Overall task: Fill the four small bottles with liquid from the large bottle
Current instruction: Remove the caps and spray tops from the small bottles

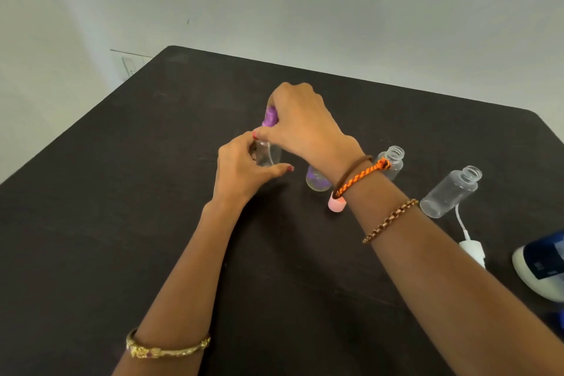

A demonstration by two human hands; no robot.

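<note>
Hands grip one small bottle [268, 156] and its purple cap [270, 117] over a black table [122, 192] by a pale wall [305, 3].

black table [152, 223], clear small bottles [448, 192], pink cap [336, 204]

Large bottle label: the large bottle [540, 268] at the right edge is showing a dark blue label with small pale marks, too blurred to read.
Small bottles: no print is showing on the clear small bottles [448, 192].
Wall plate: faint marks on the wall plate [131, 65] past the table's far corner are not reading as letters.
</note>
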